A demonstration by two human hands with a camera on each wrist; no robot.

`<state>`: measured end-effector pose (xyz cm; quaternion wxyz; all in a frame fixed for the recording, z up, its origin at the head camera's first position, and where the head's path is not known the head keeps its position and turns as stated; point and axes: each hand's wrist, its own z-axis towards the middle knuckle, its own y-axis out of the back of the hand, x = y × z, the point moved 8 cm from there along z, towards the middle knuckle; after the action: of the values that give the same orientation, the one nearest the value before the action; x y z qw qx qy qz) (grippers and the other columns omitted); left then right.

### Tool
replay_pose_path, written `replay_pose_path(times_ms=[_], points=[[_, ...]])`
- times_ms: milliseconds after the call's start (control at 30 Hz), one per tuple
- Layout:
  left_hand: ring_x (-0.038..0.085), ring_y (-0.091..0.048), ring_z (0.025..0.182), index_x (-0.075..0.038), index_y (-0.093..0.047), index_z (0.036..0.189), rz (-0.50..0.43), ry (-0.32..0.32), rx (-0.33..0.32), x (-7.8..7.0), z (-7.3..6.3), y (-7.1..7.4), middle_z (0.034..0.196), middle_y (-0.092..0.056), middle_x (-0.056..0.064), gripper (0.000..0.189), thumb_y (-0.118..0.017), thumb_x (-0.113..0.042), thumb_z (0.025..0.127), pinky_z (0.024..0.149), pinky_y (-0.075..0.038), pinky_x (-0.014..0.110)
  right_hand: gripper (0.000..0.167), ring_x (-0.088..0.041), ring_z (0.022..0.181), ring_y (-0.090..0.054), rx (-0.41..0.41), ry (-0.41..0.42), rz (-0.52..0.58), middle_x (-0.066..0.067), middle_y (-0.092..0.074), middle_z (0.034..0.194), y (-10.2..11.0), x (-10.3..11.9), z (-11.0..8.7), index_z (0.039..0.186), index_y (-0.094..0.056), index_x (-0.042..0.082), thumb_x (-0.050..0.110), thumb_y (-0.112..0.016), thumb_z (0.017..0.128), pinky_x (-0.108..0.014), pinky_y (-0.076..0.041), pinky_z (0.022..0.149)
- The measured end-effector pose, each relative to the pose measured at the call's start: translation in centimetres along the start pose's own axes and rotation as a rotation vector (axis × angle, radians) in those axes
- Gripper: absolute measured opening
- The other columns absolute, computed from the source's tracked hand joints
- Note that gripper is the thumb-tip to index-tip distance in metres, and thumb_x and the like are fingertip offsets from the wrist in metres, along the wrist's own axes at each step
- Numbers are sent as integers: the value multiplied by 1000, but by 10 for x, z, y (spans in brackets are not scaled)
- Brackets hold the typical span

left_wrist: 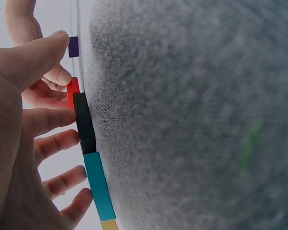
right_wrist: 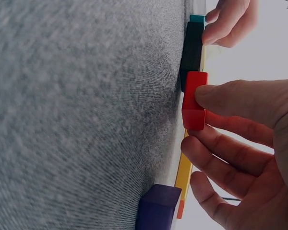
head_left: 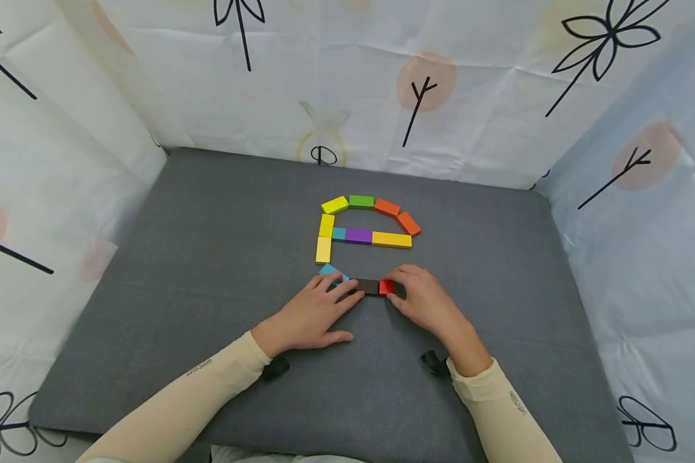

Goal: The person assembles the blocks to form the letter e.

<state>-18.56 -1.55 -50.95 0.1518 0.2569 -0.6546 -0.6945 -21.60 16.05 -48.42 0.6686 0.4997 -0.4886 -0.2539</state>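
Note:
My right hand (head_left: 425, 303) pinches a small red block (right_wrist: 195, 98) between thumb and fingers, at the right end of a black block (head_left: 367, 287). My left hand (head_left: 311, 315) has its fingers spread, with fingertips at the black block and at the blue block (left_wrist: 100, 187) beside it. The blue block lies at a slant in the head view, partly covered by those fingers. Close by the right hand's fingers stands a purple block (right_wrist: 159, 206), seen in both wrist views.
Beyond the hands, yellow blocks (head_left: 323, 249), a green block (head_left: 361, 202), orange blocks (head_left: 408, 224), a small teal block (head_left: 338, 235), a purple block (head_left: 359, 236) and a long yellow block (head_left: 391, 240) form a closed loop on the grey table (head_left: 237, 212). Printed cloth (head_left: 347, 77) surrounds the table.

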Motion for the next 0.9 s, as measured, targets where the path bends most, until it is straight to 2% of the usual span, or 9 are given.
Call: replay_pose_path(times_ms=[300, 900], points=[[38, -41, 147, -13, -52, 163, 3, -4, -1, -3, 0, 3, 164, -47, 12, 86, -74, -64, 97, 119, -37, 57, 31, -31, 111, -69, 36, -22, 10, -10, -74, 120, -5, -1, 1, 122, -79, 4, 11, -88, 93, -52, -55, 100], [37, -40, 147, -15, -50, 164, 20, 2, 40, -2, 0, 2, 166, -44, 10, 86, -83, -52, 93, 119, -37, 57, 31, -31, 111, -68, 25, -23, 18, -11, -73, 119, -6, 0, 2, 121, -78, 3, 9, -88, 92, -51, -55, 99]])
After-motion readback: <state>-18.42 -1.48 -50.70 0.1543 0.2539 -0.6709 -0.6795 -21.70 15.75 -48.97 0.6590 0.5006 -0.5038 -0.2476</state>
